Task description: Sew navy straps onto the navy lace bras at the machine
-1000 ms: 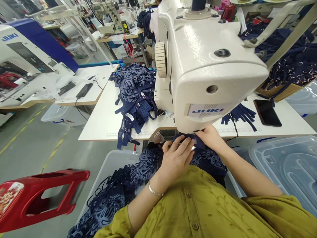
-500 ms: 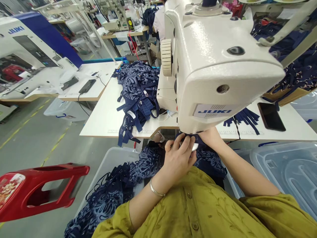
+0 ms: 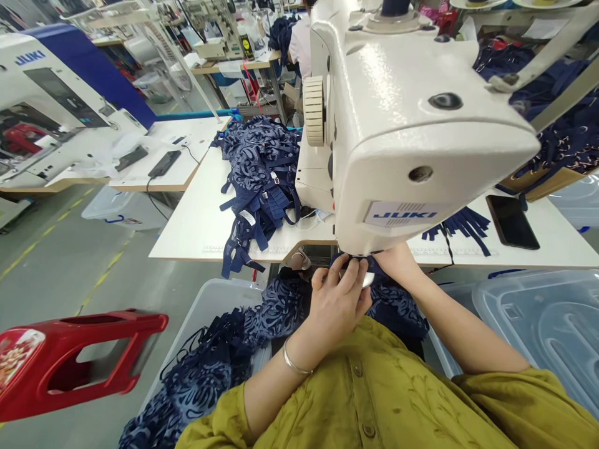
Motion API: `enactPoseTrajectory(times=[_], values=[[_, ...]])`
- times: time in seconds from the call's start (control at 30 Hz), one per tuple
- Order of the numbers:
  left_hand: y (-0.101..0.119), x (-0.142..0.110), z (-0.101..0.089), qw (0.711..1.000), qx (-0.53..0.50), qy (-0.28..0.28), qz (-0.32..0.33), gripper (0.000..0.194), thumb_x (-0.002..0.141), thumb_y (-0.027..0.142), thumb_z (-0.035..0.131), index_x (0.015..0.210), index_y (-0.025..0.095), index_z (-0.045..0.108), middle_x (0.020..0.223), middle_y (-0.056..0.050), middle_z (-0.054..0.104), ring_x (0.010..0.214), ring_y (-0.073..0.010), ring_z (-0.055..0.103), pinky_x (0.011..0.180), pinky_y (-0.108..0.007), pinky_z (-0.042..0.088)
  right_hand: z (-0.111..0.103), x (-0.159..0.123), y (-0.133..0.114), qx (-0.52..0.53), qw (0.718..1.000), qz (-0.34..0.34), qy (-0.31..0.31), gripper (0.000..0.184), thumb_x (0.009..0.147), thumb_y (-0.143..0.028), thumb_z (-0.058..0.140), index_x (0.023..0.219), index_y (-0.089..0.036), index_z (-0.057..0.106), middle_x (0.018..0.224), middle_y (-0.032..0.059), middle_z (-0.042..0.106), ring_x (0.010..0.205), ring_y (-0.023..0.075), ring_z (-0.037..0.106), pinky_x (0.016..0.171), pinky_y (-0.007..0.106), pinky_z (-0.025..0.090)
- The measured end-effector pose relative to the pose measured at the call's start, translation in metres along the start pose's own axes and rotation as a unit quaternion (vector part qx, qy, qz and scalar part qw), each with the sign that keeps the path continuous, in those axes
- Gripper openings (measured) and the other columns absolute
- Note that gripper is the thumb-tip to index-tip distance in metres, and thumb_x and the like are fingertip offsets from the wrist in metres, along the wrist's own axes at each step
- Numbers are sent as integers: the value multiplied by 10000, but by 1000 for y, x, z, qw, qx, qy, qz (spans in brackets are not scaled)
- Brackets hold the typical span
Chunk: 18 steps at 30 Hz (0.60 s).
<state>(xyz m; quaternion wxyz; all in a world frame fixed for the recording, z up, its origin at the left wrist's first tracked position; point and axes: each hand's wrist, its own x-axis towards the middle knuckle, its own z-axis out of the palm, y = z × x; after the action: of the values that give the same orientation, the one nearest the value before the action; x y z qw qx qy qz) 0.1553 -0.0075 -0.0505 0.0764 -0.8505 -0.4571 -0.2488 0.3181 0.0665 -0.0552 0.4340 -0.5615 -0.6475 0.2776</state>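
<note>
My left hand (image 3: 337,296), a silver bangle at its wrist, lies bent over navy fabric (image 3: 381,272) at the needle end of a white JUKI sewing machine (image 3: 421,143). Its fingertips press the cloth close under the machine head. A shiny white piece (image 3: 369,279) shows beside the fingers; its kind is unclear. On the other side, my right hand (image 3: 397,265) reaches under the head, fingers hidden behind the machine and cloth. Patterned navy cloth (image 3: 397,308) hangs below the hands toward my lap.
Navy patterned garments with straps (image 3: 262,162) are heaped left of the machine. More fill a clear bin (image 3: 201,299) below. Cut navy strips (image 3: 463,224) and a phone (image 3: 512,221) lie on the right. A red stool (image 3: 93,349) lies left; lidded clear bins (image 3: 538,324) stand right.
Almost nothing differs. Both hands stay at the machine head with the navy fabric, and the view has shifted very slightly.
</note>
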Motion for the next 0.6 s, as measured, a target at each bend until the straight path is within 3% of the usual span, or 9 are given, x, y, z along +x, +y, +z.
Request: enactPoseTrajectory(times=[0.37, 0.6], values=[[0, -2, 6, 998, 11, 63, -9, 389, 874, 280, 548, 1243, 166, 589, 1154, -55, 690, 1119, -246, 587, 892, -414, 347, 9, -6, -4, 69, 997, 14, 17, 268, 812, -322, 506, 964, -167, 663, 816, 57, 703, 782, 219, 614, 808, 378, 496], [-4, -2, 7, 996, 43, 75, 12, 361, 906, 280, 495, 1225, 145, 598, 1132, -82, 691, 1106, -275, 591, 914, -423, 368, 18, -27, 37, 140, 982, 103, 76, 275, 893, -480, 477, 907, -216, 553, 786, 11, 577, 789, 191, 536, 752, 308, 450]])
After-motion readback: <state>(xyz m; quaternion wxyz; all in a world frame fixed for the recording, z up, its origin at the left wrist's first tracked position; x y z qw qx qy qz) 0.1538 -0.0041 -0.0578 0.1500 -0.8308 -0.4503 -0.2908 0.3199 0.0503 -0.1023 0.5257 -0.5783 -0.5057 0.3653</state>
